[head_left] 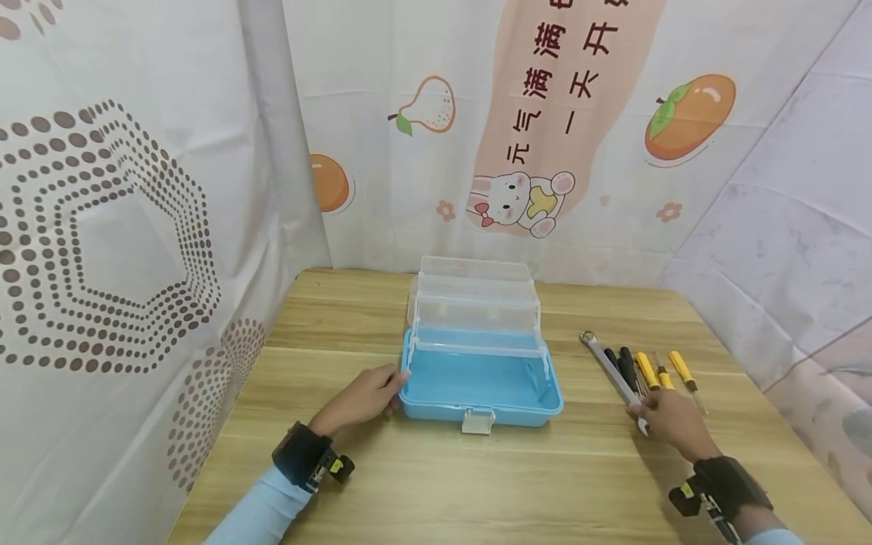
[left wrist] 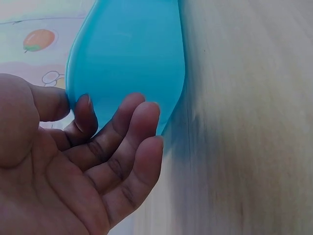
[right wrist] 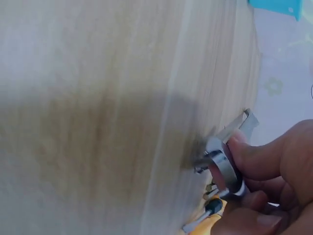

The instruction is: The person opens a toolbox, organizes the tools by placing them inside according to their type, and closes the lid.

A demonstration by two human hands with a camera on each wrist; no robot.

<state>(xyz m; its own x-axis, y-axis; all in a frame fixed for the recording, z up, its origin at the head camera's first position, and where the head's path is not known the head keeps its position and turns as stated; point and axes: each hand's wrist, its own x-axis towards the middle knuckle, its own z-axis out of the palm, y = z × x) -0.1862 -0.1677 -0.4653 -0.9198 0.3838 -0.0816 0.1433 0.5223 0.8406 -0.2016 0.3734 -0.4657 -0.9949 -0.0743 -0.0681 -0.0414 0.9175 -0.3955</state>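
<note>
A blue toolbox [head_left: 477, 412] stands on the table, its clear stepped trays [head_left: 477, 303] raised at the back. My left hand [head_left: 364, 397] is at its left front corner. In the left wrist view, thumb and index finger pinch the rim of the blue wall, while the other fingers [left wrist: 146, 161] bend loosely beside it. My right hand [head_left: 674, 424] holds a silver combination wrench [head_left: 616, 375] near its open end. The ring end points away from me. In the right wrist view, the thumb presses on the wrench [right wrist: 225, 166] close to its jaw.
Just right of the wrench lie several screwdrivers, among them a black-handled one [head_left: 627, 365] and a yellow-handled one [head_left: 681, 367]. A white latch [head_left: 478, 421] hangs at the toolbox front. Printed curtains [head_left: 409, 189] stand behind and beside the wooden table [head_left: 436, 492].
</note>
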